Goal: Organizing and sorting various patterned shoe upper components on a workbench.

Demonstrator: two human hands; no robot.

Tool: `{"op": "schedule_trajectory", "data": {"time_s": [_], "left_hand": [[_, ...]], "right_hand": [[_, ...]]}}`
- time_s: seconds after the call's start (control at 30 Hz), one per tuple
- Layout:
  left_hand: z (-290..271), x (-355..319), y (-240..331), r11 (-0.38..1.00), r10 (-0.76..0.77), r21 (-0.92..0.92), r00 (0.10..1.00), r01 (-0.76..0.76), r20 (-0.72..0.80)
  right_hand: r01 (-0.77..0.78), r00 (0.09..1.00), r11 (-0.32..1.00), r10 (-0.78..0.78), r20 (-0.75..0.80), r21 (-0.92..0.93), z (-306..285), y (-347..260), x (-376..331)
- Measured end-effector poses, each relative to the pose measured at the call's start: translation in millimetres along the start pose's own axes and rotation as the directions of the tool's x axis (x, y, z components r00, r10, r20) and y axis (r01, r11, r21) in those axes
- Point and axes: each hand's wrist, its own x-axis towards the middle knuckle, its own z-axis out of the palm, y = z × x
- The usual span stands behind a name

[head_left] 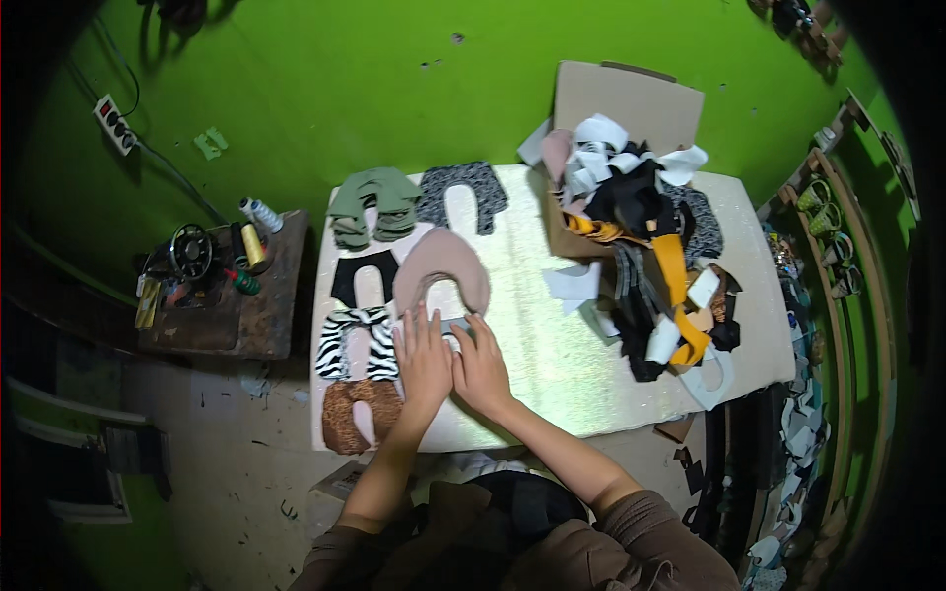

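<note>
My left hand [425, 366] lies with fingers stretched out at the near end of a stack of dusty-pink U-shaped fabric pieces [439, 254]. Beside it, my right hand [481, 370] is also spread flat, its fingertips at the stack's right leg. Between and partly under the fingers shows a small grey piece [454, 326], mostly hidden. Left of my hands, similar U-shaped pieces form a column: black [345, 279], zebra-striped [336, 342] and brown leopard-patterned [341, 419]. Farther back lie a green stack [373, 185] and a mottled black-and-grey one [477, 177].
The pieces rest on a pale table [552, 379]. At its right stands a cardboard box [631, 98] overflowing with scraps [631, 197], some spilled in front. A wooden stand at left holds a sewing machine [190, 253] and thread spools [253, 246]. A wooden rack [855, 355] stands at far right.
</note>
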Motion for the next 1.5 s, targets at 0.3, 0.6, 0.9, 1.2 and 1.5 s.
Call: {"op": "schedule_trajectory", "data": {"time_s": [0.3,0.6,0.9,1.2,1.5], "left_hand": [[41.1,40.7,187.5,0.849,0.167,-0.517,0.984,-0.111,0.062],[47.1,44.4,262.0,0.448,0.082,-0.893,0.991,0.055,0.102],[31.4,48.5,267.5,0.499,0.06,-0.864,0.993,0.062,0.106],[26.9,44.3,251.3,0.563,-0.01,-0.821,0.994,0.098,0.112],[-21.1,59.1,260.0,0.235,0.03,-0.97,0.997,0.067,0.076]], "right_hand": [[0.037,0.971,0.889,-0.14,-0.194,-0.456,-188.9,99.9,-18.5],[0.06,0.98,0.901,-0.134,-0.144,-0.43,-252.8,133.8,-24.6],[0.077,0.971,0.879,-0.173,-0.165,-0.47,-266.0,161.5,20.9],[0.047,0.926,0.932,-0.176,-0.335,-0.36,-329.5,155.7,73.2],[0.23,0.832,0.957,-0.289,-0.474,-0.179,-356.4,93.6,72.2]]}}
